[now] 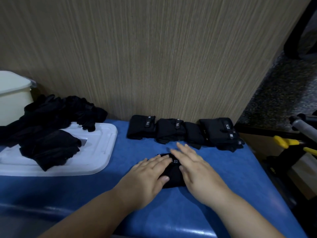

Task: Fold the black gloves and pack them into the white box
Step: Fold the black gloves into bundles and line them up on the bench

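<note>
Centre, lower frame: left hand and right hand both lie flat with fingers straight on one glove on the blue surface. Neither grips it. Likely pressing a fold down. Best pressed evenly from the middle outward, edges squared to match the folded row against the wall, centre right. At left, the unfolded pile sprawls over a white lid, between the hands and the box at the far left edge. A yellow-handled tool sits off the surface, right.
</note>
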{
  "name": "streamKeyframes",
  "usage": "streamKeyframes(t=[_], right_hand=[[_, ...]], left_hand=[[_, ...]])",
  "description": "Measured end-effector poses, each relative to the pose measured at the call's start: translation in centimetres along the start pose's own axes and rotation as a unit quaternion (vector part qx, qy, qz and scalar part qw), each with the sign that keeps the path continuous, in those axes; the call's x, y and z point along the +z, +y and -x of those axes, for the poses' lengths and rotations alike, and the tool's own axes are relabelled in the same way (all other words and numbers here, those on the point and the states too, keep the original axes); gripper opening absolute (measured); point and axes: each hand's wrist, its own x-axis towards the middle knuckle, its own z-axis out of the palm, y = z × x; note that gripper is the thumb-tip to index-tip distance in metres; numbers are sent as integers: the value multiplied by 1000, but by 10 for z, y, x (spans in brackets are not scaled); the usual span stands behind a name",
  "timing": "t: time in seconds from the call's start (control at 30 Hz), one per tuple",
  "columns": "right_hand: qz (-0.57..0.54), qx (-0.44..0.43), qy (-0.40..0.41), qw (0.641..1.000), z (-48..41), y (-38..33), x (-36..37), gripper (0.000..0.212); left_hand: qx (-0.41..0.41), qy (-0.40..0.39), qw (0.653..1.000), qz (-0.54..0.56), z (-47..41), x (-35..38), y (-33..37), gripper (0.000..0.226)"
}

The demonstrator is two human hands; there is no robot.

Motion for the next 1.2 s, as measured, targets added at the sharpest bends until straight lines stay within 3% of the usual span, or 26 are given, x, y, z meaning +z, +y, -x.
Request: streamKeyframes(t=[0.17, 0.3, 0.43, 0.5, 0.6, 0.63, 0.77, 0.87, 1.03, 1.2], right_hand=[[24, 18, -70, 997, 0, 6, 2, 50], [54, 37, -51, 997, -1, 2, -1, 48], [47, 89, -10, 995, -1, -3, -10, 40], [36, 131, -7, 991, 0, -4, -14, 39], [9, 168, -2, 986, 1, -5, -15, 39], [-2, 175, 1, 985, 1, -6, -15, 40], [-55, 196, 0, 979, 2, -13, -12, 40], [-89, 201, 8, 976, 2, -16, -8, 40], [-195, 206, 46, 958, 0, -17, 0, 31], [-278, 200, 91, 935, -4, -20, 5, 22]], left_hand=[[0, -48, 999, -18, 4, -1, -7, 76], [-15, -49, 999, -20, 6, -1, -12, 78], [-88, -34, 994, -59, 6, -4, -17, 94], [-128, 24, 990, -59, 7, -7, -21, 93], [-123, 208, 969, -49, 7, -7, -26, 54], [-137, 210, 967, -43, 7, -11, -24, 48], [-203, 93, 974, -44, 12, -25, -2, 59], [-228, 35, 973, 25, 11, -25, 9, 50], [-233, 55, 952, 192, 9, -24, 12, 31], [-277, 87, 852, 436, 2, -23, 21, 20]])
